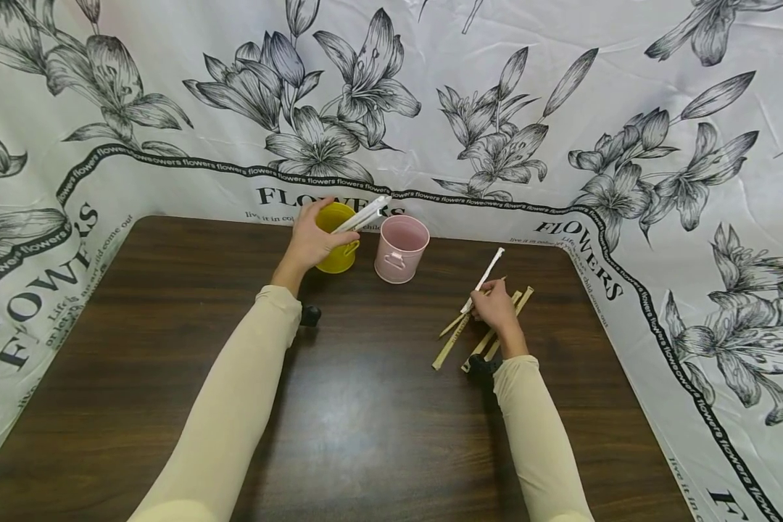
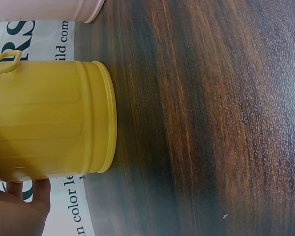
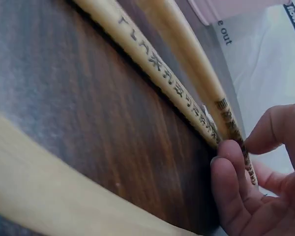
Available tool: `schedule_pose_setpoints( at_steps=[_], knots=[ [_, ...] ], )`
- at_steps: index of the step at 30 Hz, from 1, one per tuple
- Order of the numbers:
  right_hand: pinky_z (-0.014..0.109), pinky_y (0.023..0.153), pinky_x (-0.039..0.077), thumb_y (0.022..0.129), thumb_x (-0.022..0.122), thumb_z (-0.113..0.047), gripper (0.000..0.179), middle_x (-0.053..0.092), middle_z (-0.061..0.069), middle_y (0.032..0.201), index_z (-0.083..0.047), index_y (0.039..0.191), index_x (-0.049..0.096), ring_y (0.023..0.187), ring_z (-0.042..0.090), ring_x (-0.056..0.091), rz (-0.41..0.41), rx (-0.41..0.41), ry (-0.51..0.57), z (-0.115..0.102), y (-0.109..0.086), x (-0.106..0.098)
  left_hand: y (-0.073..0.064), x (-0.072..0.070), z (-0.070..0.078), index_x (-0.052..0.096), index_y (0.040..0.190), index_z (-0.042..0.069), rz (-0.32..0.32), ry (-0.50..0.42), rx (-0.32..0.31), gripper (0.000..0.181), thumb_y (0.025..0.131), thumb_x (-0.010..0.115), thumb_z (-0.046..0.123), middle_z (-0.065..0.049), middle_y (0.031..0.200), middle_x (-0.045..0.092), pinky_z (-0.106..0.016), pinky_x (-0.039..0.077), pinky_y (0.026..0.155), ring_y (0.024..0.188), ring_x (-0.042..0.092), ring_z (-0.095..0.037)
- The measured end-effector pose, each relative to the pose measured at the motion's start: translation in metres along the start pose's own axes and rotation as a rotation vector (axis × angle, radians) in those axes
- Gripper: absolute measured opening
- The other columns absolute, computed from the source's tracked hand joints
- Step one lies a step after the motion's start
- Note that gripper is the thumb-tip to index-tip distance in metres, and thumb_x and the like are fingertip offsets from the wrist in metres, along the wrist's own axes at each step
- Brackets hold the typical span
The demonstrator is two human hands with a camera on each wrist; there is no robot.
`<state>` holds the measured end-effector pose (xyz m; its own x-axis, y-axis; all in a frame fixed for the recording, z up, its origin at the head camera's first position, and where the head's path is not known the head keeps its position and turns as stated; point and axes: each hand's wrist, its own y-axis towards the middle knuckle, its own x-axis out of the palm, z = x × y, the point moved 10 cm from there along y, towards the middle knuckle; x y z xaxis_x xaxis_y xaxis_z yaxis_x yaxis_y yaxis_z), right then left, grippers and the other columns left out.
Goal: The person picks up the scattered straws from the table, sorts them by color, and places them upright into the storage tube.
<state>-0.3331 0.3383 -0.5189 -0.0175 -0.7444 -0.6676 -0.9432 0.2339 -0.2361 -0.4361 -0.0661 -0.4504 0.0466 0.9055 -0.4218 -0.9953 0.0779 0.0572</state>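
Note:
At the back of the table my left hand (image 1: pixel 311 239) grips a yellow bucket (image 1: pixel 333 264), thumb on the near side and fingers round the far side. Several white sticks (image 1: pixel 365 213) lean out of it. In the left wrist view, fingertips press the side of the yellow bucket (image 2: pixel 44 118). My right hand (image 1: pixel 496 308) pinches a slim tan stick (image 3: pixel 199 66) printed with dark characters between thumb and fingers. Another printed tan stick (image 3: pixel 152 64) runs just beside it. A white stick (image 1: pixel 492 264) lies by the right fingertips, and more tan sticks (image 1: pixel 522 302) lie around and under the hand.
A pink bucket (image 1: pixel 399 257) with a small handle stands just right of the yellow one. The dark wooden table (image 1: pixel 365 413) meets a white flower-printed cloth (image 1: pixel 483 210) along its back and sides.

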Motion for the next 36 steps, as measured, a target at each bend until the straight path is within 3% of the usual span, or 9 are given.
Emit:
schedule_pose_setpoints(
  at_steps=[5,8,12,15,21,25,28,31,36],
  knots=[
    [0.023,0.056,0.057,0.1,0.055,-0.04,0.045,0.064,-0.002,0.067,-0.001,0.122,0.049,0.053,0.005,0.063,-0.001,0.021,0.027,0.001,0.004,-0.003,0.0,0.001,0.003,0.04,0.156,0.027,-0.004,-0.005,0.004,0.098,0.074,0.089,0.05,-0.007,0.168,0.023,-0.059,0.026,0.123,0.152,0.022,-0.035],
    [0.023,0.052,0.054,0.1,0.057,-0.043,0.041,0.062,-0.007,0.056,-0.003,0.107,0.054,0.045,0.004,0.06,0.018,0.013,-0.076,-0.003,0.007,-0.004,0.001,0.002,0.004,0.04,0.156,0.027,-0.006,-0.009,0.004,0.097,0.075,0.089,0.048,-0.007,0.167,0.023,-0.059,0.026,0.123,0.151,0.022,-0.035],
    [0.03,0.064,0.052,0.098,0.051,-0.035,0.032,0.058,-0.009,0.048,-0.005,0.095,0.061,0.041,0.004,0.057,0.068,-0.006,-0.26,-0.014,0.006,-0.007,0.002,0.003,0.004,0.04,0.156,0.028,-0.007,-0.008,0.008,0.097,0.075,0.089,0.048,-0.007,0.167,0.024,-0.059,0.026,0.123,0.151,0.023,-0.035],
    [0.036,0.072,0.051,0.094,0.046,-0.03,0.033,0.058,-0.008,0.048,-0.004,0.092,0.066,0.042,0.006,0.057,0.091,-0.003,-0.315,-0.019,0.004,-0.008,0.003,0.003,0.004,0.04,0.156,0.028,-0.005,-0.006,0.012,0.097,0.075,0.089,0.047,-0.007,0.167,0.025,-0.059,0.026,0.123,0.151,0.023,-0.035],
    [0.027,0.069,0.055,0.096,0.04,-0.031,0.038,0.061,-0.009,0.053,-0.002,0.104,0.064,0.044,0.002,0.057,0.073,0.016,-0.244,-0.018,0.006,-0.007,0.002,0.0,0.001,0.04,0.156,0.029,0.004,-0.003,0.003,0.097,0.074,0.089,0.048,-0.007,0.168,0.023,-0.06,0.025,0.123,0.153,0.02,-0.037],
    [0.019,0.056,0.054,0.1,0.042,-0.029,0.034,0.057,-0.007,0.059,-0.001,0.109,0.059,0.048,0.002,0.057,0.01,0.044,-0.072,-0.014,0.005,-0.004,0.002,0.0,-0.001,0.041,0.156,0.029,0.007,0.0,-0.001,0.098,0.074,0.089,0.05,-0.008,0.167,0.024,-0.06,0.025,0.123,0.152,0.021,-0.037],
    [0.021,0.051,0.049,0.101,0.041,-0.027,0.028,0.05,-0.006,0.057,-0.004,0.093,0.056,0.05,0.006,0.051,-0.057,0.048,0.061,-0.015,0.005,0.001,0.002,0.0,-0.002,0.041,0.156,0.03,0.005,0.0,-0.003,0.097,0.074,0.089,0.048,-0.008,0.166,0.025,-0.06,0.026,0.123,0.151,0.022,-0.037],
    [0.024,0.05,0.042,0.102,0.039,-0.026,0.035,0.045,-0.007,0.051,-0.012,0.071,0.05,0.047,0.009,0.042,-0.09,0.031,0.092,-0.017,0.005,0.005,0.002,0.0,-0.003,0.041,0.156,0.029,0.004,0.002,-0.002,0.097,0.074,0.089,0.049,-0.008,0.166,0.026,-0.06,0.026,0.122,0.15,0.023,-0.036],
    [0.027,0.051,0.038,0.101,0.037,-0.026,0.045,0.045,-0.007,0.046,-0.017,0.057,0.046,0.046,0.012,0.041,-0.048,0.029,0.134,-0.018,0.002,-0.001,0.001,-0.001,-0.002,0.041,0.156,0.028,0.007,-0.002,0.005,0.098,0.073,0.089,0.05,-0.008,0.166,0.025,-0.06,0.026,0.122,0.151,0.022,-0.037]
  ],
)
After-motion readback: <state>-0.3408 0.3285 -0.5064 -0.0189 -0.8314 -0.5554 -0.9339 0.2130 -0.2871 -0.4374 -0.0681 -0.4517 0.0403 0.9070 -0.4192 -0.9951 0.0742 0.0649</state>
